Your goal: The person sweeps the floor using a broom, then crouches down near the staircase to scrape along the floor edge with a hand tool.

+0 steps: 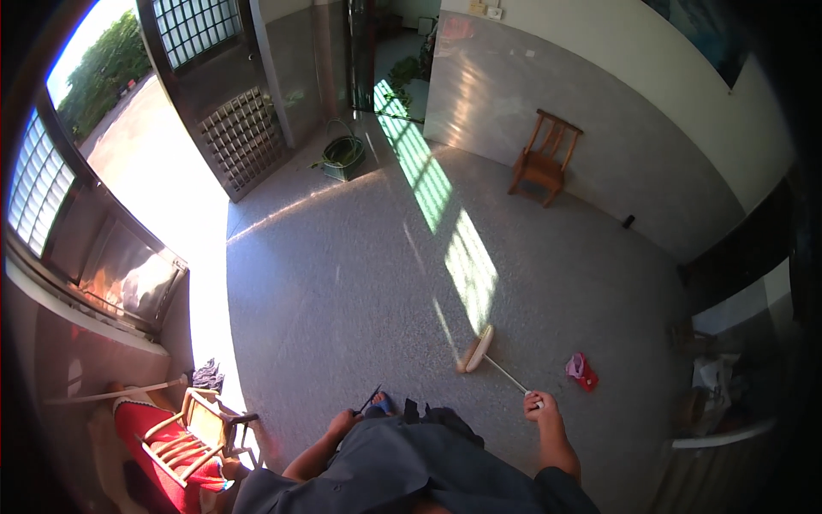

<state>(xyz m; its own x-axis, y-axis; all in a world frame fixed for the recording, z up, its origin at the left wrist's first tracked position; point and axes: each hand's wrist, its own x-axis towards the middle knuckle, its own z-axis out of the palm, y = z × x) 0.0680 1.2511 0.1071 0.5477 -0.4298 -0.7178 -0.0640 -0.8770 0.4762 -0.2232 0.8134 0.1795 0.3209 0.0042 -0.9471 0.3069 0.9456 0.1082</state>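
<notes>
My right hand (534, 405) is closed around the grip of a push broom (479, 349), whose pale head with brown bristles rests on the grey floor ahead of me and to the right. The broom's thin light handle slants from the head back to my hand. On the left, my left hand (347, 423) grips a thin dark stick-like object (368, 398) beside my slippered foot; what kind of object it is I cannot tell. A crumpled pink and red item (581, 372) lies on the floor right of the broom head.
A wooden chair (544, 164) stands by the far wall, a green basket (343, 158) near the open metal door (239, 122). At lower left are a small wooden chair (176, 443), red cloth (138, 424) and a mop (207, 375). Cluttered items (713, 385) stand at the right.
</notes>
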